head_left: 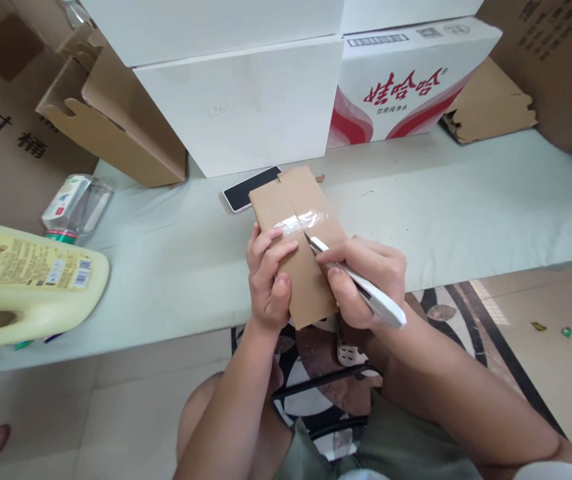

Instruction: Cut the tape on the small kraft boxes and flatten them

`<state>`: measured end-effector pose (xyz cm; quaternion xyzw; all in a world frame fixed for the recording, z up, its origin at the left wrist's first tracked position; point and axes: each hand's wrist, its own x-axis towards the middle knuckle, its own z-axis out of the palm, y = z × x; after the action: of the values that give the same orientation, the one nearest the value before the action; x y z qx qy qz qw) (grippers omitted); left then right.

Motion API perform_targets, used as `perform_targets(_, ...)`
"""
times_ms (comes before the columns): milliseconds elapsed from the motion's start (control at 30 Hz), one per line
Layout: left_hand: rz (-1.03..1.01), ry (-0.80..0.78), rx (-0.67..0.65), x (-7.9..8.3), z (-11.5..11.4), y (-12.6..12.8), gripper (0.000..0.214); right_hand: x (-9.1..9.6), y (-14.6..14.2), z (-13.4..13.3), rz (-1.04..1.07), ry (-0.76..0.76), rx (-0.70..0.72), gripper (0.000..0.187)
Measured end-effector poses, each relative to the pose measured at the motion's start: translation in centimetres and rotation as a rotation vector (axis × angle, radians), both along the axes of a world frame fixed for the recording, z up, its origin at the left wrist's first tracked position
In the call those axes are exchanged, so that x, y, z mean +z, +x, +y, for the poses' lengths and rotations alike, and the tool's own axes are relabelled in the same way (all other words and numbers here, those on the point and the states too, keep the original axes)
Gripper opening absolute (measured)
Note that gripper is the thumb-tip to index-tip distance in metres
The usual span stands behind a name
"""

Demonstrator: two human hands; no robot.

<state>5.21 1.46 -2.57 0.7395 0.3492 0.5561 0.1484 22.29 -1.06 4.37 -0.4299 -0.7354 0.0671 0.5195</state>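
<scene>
A small brown cardboard box (291, 200) lies at the near edge of the pale green surface (176, 247), with a strip of clear tape (302, 221) across its top seam. My left hand (267, 277) is closed on the box's near left side, fingers on top and thumb along the edge. My right hand (361, 277) is closed round a white utility knife (366, 292). Its blade tip touches the seam just below the tape.
A phone (246, 190) lies face up behind the box. Stacked white cartons (246, 107) and a red-printed carton (406, 87) stand at the back. A large yellow jug (26, 287) and an empty plastic bottle (73, 207) lie at the left. Brown cardboard pieces (116, 127) lean around.
</scene>
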Motion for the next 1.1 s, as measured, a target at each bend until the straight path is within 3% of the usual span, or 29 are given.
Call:
perform_targets(233, -0.041, -0.008, -0.003, -0.3, 0.1, -0.1, 0.038, -0.4, 0.9, -1.1, 0.307, 0.094, 0.038, 0.019)
perform_targets(300, -0.052, -0.013, -0.004, -0.5, 0.2, -0.3, 0.038, -0.9, 1.3, -1.1, 0.389, 0.174, -0.017, 0.026)
perform_targets(367, -0.046, -0.003, -0.007, -0.6, 0.3, -0.5, 0.038, -2.0, 2.0, -0.6, 0.406, 0.155, -0.135, 0.027)
perform_targets(433, -0.029, -0.004, -0.013, -0.7, 0.5, -1.0, 0.039, -3.7, 3.1, 0.4, 0.282, -0.024, -0.249, 0.028)
perform_targets(600, -0.111, -0.138, -0.027, -0.7, 1.1, -3.2, 0.038, -7.9, 5.8, 3.2, -0.248, -0.538, -0.361, 0.063)
perform_targets(700, -0.331, -0.308, 0.048, -0.7, 1.6, -4.6, 0.038, -8.8, 6.2, 3.7, -0.425, -0.771, -0.406, 0.081)
perform_targets(767, -0.520, -0.462, 0.094, -0.6, 1.8, -5.2, 0.041, -8.7, 6.1, 3.5, -0.461, -0.842, -0.405, 0.089)
perform_targets(867, -0.743, -0.642, 0.164, -0.2, 1.9, -5.9, 0.052, -8.4, 5.9, 3.0, -0.446, -0.826, -0.326, 0.075)
perform_targets(967, -0.788, -0.661, 0.232, 0.4, 1.8, -6.3, 0.062, -8.1, 6.0, 2.8, -0.322, -0.711, -0.115, 0.053)
perform_targets(1100, -0.808, -0.630, 0.253, 1.1, 1.8, -6.8, 0.052, -7.9, 5.9, 2.5, 0.025, -0.602, 0.191, 0.063)
